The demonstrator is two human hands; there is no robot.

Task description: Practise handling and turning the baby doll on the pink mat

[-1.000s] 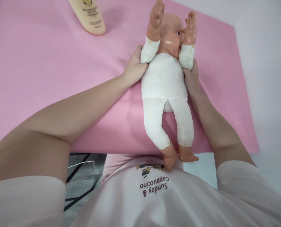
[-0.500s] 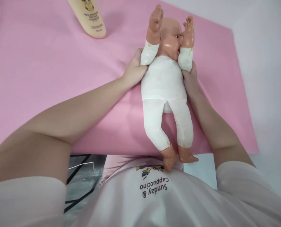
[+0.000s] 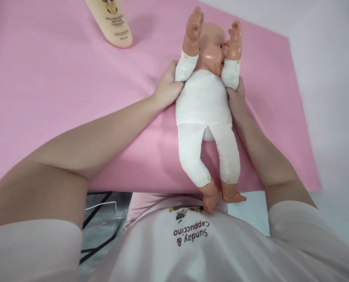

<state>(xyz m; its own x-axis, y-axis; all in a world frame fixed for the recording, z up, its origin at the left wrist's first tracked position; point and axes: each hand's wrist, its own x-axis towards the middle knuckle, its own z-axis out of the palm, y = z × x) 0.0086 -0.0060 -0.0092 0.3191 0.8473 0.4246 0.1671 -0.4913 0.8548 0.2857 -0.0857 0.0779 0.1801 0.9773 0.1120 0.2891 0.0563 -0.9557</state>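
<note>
Your grip is clamped on the doll [image 3: 204,100] from both sides, left hand [image 3: 169,86] and right hand [image 3: 237,98] equally near. It is right of frame centre, long axis running between them, head toward the top edge.

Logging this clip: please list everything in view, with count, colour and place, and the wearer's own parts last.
doll: one, white with orange-brown extremities, between the hands, lower end past the tabletop's near edge
bottle: one, pale yellow, top left of centre, cut off by the frame
tabletop: one, pink, beneath doll and bottle
dark bars: several, black, below the near edge, left
wire: one visible, white, beside the bars
background surface: one or more, whitish, far right
shirt: one, pale, printed, bottom
left hand, right hand: two, bare, gripping the doll's sides
</note>
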